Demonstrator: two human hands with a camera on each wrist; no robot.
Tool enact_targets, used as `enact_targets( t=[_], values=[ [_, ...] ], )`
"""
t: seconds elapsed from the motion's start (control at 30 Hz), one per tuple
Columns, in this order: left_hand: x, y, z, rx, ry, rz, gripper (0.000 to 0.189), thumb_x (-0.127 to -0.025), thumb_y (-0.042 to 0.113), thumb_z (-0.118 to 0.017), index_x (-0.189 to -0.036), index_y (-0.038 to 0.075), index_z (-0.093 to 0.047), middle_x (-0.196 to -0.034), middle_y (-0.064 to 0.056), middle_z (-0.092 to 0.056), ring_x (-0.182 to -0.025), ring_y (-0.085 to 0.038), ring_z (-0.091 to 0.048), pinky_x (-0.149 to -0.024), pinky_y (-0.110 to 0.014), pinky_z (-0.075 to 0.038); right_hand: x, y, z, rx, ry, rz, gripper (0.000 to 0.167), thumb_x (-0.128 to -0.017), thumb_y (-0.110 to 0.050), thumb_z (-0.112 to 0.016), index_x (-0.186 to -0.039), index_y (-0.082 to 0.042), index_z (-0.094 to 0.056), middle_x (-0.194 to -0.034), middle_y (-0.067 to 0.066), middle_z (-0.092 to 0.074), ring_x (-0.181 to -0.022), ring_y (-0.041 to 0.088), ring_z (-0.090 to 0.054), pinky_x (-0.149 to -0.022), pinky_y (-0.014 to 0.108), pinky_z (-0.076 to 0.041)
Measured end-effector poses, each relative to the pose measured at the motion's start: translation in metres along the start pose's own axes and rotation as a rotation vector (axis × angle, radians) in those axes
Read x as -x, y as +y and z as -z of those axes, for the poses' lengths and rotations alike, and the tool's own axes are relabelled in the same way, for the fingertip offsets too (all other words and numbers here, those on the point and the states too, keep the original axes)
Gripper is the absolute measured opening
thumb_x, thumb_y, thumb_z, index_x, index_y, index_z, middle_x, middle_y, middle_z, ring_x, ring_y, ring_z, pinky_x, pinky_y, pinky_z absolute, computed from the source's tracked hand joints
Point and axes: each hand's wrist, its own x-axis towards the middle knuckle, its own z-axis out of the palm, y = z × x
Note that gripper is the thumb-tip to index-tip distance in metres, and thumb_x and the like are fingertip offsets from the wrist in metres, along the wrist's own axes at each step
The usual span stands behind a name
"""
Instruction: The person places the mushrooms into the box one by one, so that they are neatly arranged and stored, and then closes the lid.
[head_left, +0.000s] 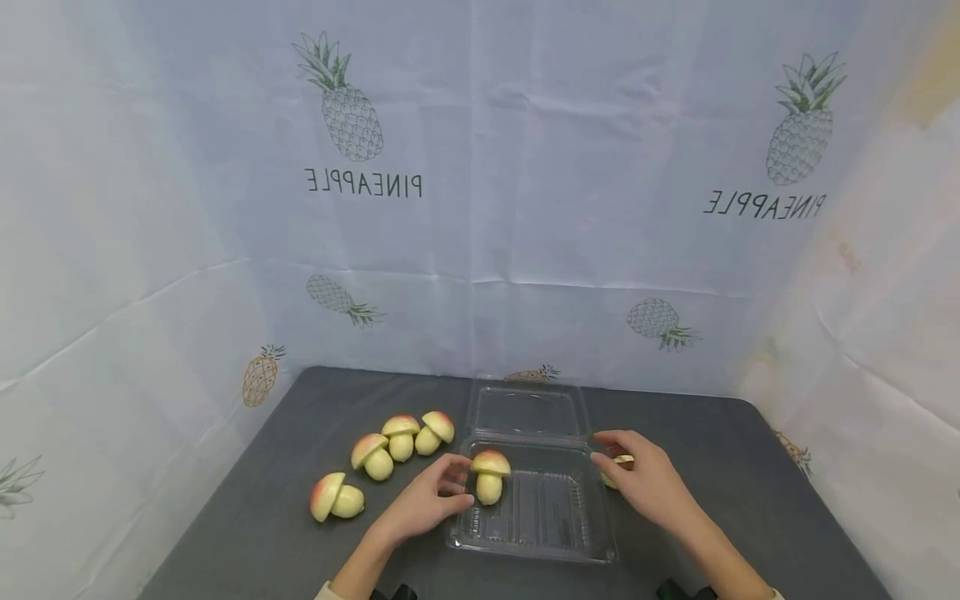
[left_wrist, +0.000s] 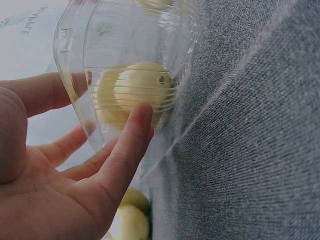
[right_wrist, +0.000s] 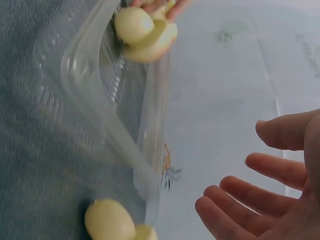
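Note:
A toy mushroom (head_left: 489, 487) with a yellow stem and reddish cap lies in the left part of a clear plastic box (head_left: 532, 552), whose lid (head_left: 528, 408) is folded back. At the box's left side is my left hand (head_left: 426, 500), its fingers spread around the wall near that mushroom; in the left wrist view the mushroom (left_wrist: 142, 85) shows through the ribbed plastic. My right hand (head_left: 647, 479) hovers by the box's right edge with its fingers loosely apart, holding nothing. Partly hidden behind it is another mushroom (head_left: 611, 479), which lies on the table.
Several more mushrooms lie on the dark table (head_left: 247, 517) left of the box, among them one mushroom (head_left: 335, 497) nearest the front. A pale curtain (head_left: 540, 217) with pineapple prints encloses the back and sides.

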Motion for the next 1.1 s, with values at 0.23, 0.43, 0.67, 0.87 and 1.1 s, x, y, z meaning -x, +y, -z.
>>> enact_targets(
  t=[0.23,0.43,0.67,0.87,1.1],
  values=[
    [0.001,0.001,0.0,-0.009,0.005,-0.001,0.051,-0.097,0.02,-0.071,-0.141,0.007,-0.05,-0.13,-0.019,-0.057,-0.114,-0.036,-0.062,-0.086,-0.047,-0.055,0.003,0.016,0.01,0.05,0.066,-0.01,0.039,-0.101,-0.03,-0.067,-0.131,-0.006,-0.065,-0.124,0.011,-0.065,-0.112,0.034,-0.063,-0.088,0.048,-0.056],
    [0.002,0.001,-0.001,-0.018,0.008,-0.008,0.051,-0.097,0.02,-0.071,-0.141,0.006,-0.049,-0.129,-0.019,-0.057,-0.114,-0.036,-0.062,-0.086,-0.047,-0.055,0.001,0.031,0.013,0.133,0.12,0.014,0.039,-0.101,-0.028,-0.067,-0.13,-0.003,-0.065,-0.124,0.016,-0.064,-0.107,0.036,-0.064,-0.083,0.052,-0.055],
    [0.001,0.002,0.0,-0.016,0.004,-0.01,0.051,-0.097,0.02,-0.071,-0.141,0.006,-0.049,-0.129,-0.019,-0.057,-0.114,-0.036,-0.062,-0.086,-0.047,-0.055,0.001,0.051,0.009,0.184,0.134,-0.02,0.042,-0.101,-0.027,-0.066,-0.132,0.001,-0.063,-0.127,0.023,-0.061,-0.112,0.043,-0.061,-0.084,0.055,-0.054],
    [0.002,0.004,0.0,-0.018,0.005,-0.012,0.052,-0.097,0.02,-0.072,-0.141,0.005,-0.049,-0.128,-0.018,-0.058,-0.113,-0.035,-0.063,-0.085,-0.043,-0.056,0.001,0.071,0.001,0.15,0.122,-0.069,0.051,-0.103,-0.036,-0.063,-0.135,0.004,-0.06,-0.129,0.026,-0.059,-0.114,0.045,-0.059,-0.087,0.06,-0.05],
    [0.003,0.004,-0.001,-0.011,0.005,-0.016,0.051,-0.097,0.018,-0.071,-0.141,0.004,-0.049,-0.127,-0.019,-0.058,-0.112,-0.036,-0.063,-0.085,-0.044,-0.056,-0.001,0.089,-0.007,0.076,0.088,-0.135,0.058,-0.102,-0.04,-0.063,-0.138,0.006,-0.056,-0.128,0.026,-0.059,-0.115,0.043,-0.058,-0.09,0.06,-0.05]
  ],
)
